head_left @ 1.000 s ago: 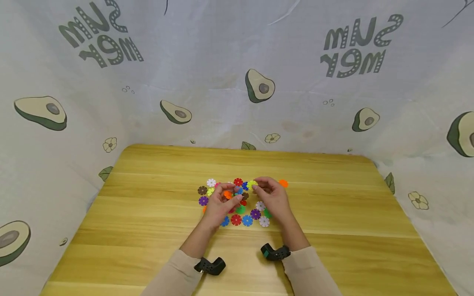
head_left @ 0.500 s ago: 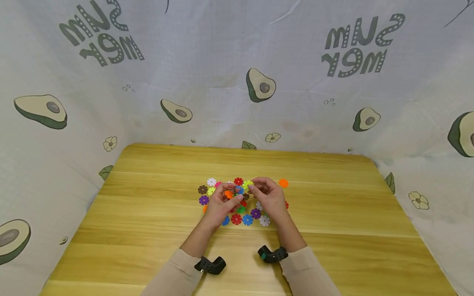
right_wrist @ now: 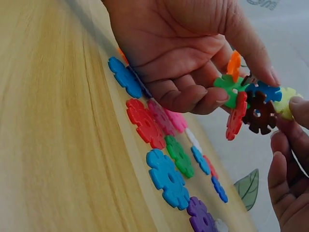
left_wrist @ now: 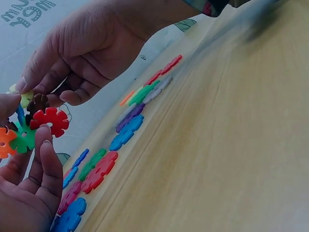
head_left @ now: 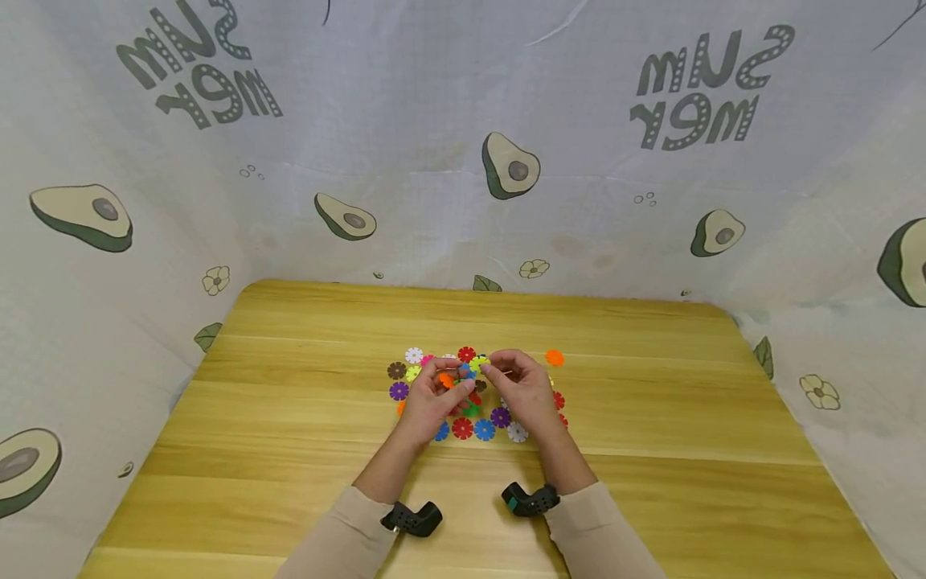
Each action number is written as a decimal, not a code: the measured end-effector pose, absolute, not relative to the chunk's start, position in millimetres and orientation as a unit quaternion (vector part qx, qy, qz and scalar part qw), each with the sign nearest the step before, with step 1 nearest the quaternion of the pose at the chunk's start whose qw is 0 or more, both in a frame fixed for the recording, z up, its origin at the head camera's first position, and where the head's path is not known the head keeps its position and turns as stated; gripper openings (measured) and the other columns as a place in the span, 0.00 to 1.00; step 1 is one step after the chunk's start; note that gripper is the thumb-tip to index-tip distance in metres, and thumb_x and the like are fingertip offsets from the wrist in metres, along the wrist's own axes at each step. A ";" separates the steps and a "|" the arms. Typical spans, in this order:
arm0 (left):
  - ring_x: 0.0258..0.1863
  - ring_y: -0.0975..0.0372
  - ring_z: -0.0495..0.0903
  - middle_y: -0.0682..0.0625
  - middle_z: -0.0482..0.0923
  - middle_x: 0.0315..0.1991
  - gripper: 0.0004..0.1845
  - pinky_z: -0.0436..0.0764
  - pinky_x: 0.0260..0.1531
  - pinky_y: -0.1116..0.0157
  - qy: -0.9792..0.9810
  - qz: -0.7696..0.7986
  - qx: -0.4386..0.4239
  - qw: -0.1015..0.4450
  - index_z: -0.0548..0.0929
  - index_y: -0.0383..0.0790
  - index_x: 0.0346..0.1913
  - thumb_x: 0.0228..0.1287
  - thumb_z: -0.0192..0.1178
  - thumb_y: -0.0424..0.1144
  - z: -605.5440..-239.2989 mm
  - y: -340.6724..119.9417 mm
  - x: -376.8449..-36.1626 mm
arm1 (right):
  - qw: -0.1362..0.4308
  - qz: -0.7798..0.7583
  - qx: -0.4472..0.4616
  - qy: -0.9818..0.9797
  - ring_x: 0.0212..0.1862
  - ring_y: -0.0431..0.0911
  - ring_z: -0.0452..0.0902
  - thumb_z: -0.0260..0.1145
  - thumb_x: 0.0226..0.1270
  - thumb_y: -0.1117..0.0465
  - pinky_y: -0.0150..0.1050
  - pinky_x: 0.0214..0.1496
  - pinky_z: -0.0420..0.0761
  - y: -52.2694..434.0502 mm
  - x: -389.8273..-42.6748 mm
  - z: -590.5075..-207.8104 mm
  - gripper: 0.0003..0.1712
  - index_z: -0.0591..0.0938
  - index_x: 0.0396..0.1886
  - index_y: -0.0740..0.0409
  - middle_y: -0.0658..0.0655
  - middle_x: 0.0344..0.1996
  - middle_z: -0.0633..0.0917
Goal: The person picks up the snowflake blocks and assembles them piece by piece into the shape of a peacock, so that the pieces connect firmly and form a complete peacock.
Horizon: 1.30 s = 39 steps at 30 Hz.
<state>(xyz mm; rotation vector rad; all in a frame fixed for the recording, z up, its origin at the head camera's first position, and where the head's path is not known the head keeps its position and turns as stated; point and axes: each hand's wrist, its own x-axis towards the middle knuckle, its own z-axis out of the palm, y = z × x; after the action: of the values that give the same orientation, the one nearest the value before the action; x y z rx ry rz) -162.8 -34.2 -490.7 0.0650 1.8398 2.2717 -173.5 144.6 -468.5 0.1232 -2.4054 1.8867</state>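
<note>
My left hand (head_left: 427,408) holds a cluster of interlocked snowflake discs above the table. In the right wrist view it has a green disc (right_wrist: 225,87), an orange disc (right_wrist: 234,65), a red disc (right_wrist: 237,117), a brown disc (right_wrist: 259,114) and a blue disc (right_wrist: 268,92). Between thumb and fingertips, my right hand (head_left: 531,396) pinches a yellow disc (right_wrist: 286,104) at the blue disc's edge. Whether their slots are engaged I cannot tell. The left fingers partly cover the cluster in the head view.
Several loose snowflake discs lie flat below the hands, among them a purple disc (head_left: 399,391), a red disc (head_left: 462,428) and a white disc (head_left: 414,355). An orange disc (head_left: 555,358) lies at the far right of the group. A printed curtain (head_left: 434,241) hangs behind the wooden table (head_left: 289,418).
My right hand has moved left with the yellow disc, bringing it up against the cluster. The left hand has stayed nearly still, still holding the cluster.
</note>
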 end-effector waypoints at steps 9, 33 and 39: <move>0.26 0.62 0.82 0.49 0.81 0.47 0.21 0.86 0.31 0.69 0.630 0.771 0.019 0.095 0.74 0.36 0.61 0.69 0.67 0.35 -491.7 -34.4 -160.2 | 0.033 0.619 0.024 -0.784 0.38 0.39 0.84 0.71 0.69 0.62 0.27 0.43 0.85 140.5 -172.3 -467.9 0.09 0.88 0.45 0.62 0.61 0.39 0.89; 0.29 0.57 0.89 0.47 0.76 0.49 0.24 0.91 0.35 0.61 0.586 0.800 0.022 0.125 0.68 0.37 0.70 0.76 0.56 0.36 -489.0 -33.2 -160.4 | -0.123 0.368 0.080 -0.918 0.50 0.49 0.81 0.75 0.63 0.60 0.53 0.61 0.82 197.5 -181.7 -466.6 0.13 0.89 0.47 0.56 0.54 0.45 0.88; 0.35 0.51 0.90 0.49 0.75 0.48 0.17 0.91 0.37 0.59 0.584 0.801 0.023 0.127 0.70 0.35 0.63 0.76 0.55 0.36 -487.9 -33.1 -159.9 | -0.121 0.304 0.095 -0.940 0.47 0.49 0.76 0.77 0.61 0.58 0.52 0.59 0.79 196.8 -181.7 -465.5 0.09 0.88 0.40 0.52 0.51 0.40 0.87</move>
<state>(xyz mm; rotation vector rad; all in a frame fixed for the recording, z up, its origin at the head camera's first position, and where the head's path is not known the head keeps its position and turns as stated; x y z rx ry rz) -159.9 -33.1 -487.9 0.0672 1.7010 2.3314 -181.7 196.8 -465.5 0.3247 -3.2048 1.0366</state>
